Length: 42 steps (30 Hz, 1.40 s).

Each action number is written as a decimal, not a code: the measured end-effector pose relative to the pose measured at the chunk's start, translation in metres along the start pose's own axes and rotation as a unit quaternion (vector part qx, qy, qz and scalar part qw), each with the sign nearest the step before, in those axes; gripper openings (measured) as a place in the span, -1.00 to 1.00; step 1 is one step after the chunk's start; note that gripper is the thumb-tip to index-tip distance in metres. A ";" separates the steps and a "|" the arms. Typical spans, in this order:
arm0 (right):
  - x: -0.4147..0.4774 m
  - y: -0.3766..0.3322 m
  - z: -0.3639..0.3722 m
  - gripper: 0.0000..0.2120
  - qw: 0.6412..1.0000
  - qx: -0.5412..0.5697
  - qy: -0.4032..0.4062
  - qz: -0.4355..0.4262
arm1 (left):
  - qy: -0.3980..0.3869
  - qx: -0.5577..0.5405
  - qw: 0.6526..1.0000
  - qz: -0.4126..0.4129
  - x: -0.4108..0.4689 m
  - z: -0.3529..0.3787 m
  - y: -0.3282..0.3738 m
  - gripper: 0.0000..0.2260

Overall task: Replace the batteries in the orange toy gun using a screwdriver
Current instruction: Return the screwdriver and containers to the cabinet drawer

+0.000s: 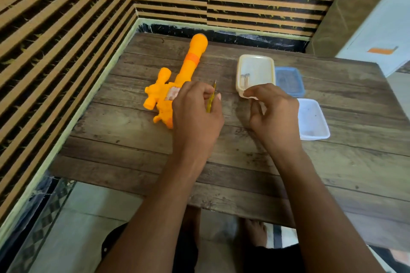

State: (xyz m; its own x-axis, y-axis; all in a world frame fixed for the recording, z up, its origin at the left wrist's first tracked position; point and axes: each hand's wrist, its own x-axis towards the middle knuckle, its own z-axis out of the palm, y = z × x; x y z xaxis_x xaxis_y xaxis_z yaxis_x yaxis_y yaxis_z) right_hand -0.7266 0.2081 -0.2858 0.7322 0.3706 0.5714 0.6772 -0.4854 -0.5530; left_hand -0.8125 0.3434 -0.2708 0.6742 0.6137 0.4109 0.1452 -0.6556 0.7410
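Hands first, from your head camera, the only view going: your left hand (195, 108) is closed around the yellow screwdriver (210, 99), tip pointing away from you, just right of the toy gun (175, 86). That orange gun lies flat on the wooden table (133, 144), barrel aimed at the far wall, its grip end partly hidden under your left hand. Your right hand (273, 115) is curled with the fingertips pinching at the near corner of the cream tub (255, 73); whether anything small sits between those fingers, you cannot tell from here. Something metallic lies inside that tub, too small to name. Behind it sits a blue tub (288, 80), and near your right wrist a clear tub (312, 119). By the look of it you're at the tool-in-hand stage, cover not visibly off. Next move, I'd judge: steady the gun, find the battery-cover screw and seat the tip squarely before turning.
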 end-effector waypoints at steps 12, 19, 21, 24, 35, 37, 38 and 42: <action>-0.007 0.043 -0.049 -0.62 0.965 -0.098 -0.030 0.242 | -0.159 -0.035 0.986 0.042 -0.014 0.069 0.041 -0.92; -0.005 0.036 -0.057 -0.62 0.936 -0.093 -0.030 0.338 | -0.230 -0.019 0.972 -0.040 -0.022 0.075 0.046 -0.78; -0.004 0.036 -0.056 -0.65 0.933 -0.082 -0.027 0.349 | -0.231 -0.009 0.972 -0.046 -0.022 0.074 0.046 -0.80; -0.003 0.039 -0.053 -0.69 0.935 -0.050 -0.040 0.349 | -0.230 0.021 0.971 -0.055 -0.021 0.072 0.040 -0.83; 0.004 0.059 -0.036 -0.55 0.944 -0.081 -0.129 0.291 | -0.198 -0.005 0.977 -0.080 -0.008 0.049 0.013 -0.85; 0.005 0.057 -0.032 -0.55 0.937 -0.111 -0.156 0.293 | -0.190 -0.015 0.978 -0.080 -0.006 0.048 0.011 -0.86; 0.006 0.055 -0.031 -0.57 0.932 -0.117 -0.161 0.302 | -0.189 -0.020 0.979 -0.078 -0.006 0.049 0.011 -0.86; 0.008 0.050 -0.034 -0.70 0.925 -0.112 -0.136 0.336 | -0.187 -0.029 0.979 -0.069 -0.006 0.049 0.012 -0.84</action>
State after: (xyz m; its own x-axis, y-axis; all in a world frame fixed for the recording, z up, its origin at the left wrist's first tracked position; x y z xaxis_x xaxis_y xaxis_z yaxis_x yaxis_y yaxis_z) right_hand -0.6892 0.1602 -0.2886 0.9944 0.0952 -0.0459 0.0521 -0.8196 -0.5706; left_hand -0.7798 0.3104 -0.2909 0.8709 0.4834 0.0888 0.2200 -0.5450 0.8091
